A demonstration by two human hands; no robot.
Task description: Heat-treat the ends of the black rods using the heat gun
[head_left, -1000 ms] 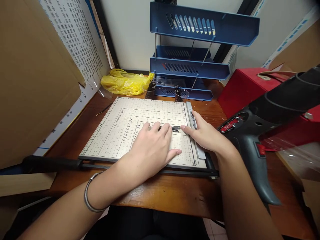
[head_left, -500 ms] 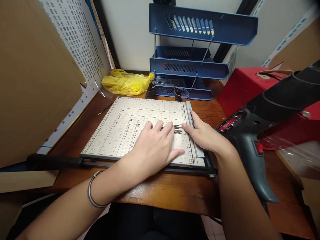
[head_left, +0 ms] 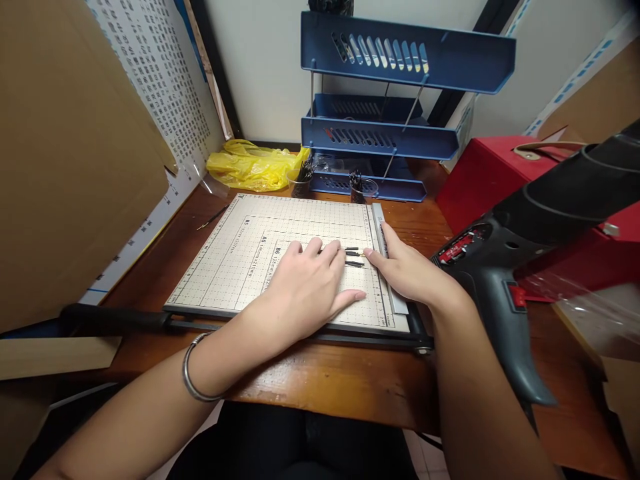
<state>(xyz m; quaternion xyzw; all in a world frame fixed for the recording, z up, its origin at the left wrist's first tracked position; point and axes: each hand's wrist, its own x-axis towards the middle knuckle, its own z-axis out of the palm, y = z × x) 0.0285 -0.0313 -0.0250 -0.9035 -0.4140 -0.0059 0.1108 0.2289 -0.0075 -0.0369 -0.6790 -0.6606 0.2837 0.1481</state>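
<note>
A cream paper trimmer [head_left: 215, 267] with printed grid lines lies on the wooden desk. My left hand [head_left: 307, 277] rests palm down on its board, fingers flat and thumb spread. Several thin black strands [head_left: 355, 264] stick out from beneath those fingers; their other ends are hidden, and a gold-coloured tip shows on one. My right hand [head_left: 405, 267] leans over the trimmer's metal edge rail [head_left: 399, 301]. Its thumb touches the board at the gold tip, while the index finger stretches along the rail and the other fingers are hidden.
The trimmer's black handle [head_left: 115, 319] lies along the near side. Behind stand two clear cups of black strands [head_left: 301, 180], a yellow bag [head_left: 255, 165] and blue trays [head_left: 380, 137]. At right are a heat gun [head_left: 515, 313] and a red box [head_left: 480, 170].
My left hand has slid slightly left and away from me, so a little more of the black strands shows. My right hand stays in nearly the same place.
</note>
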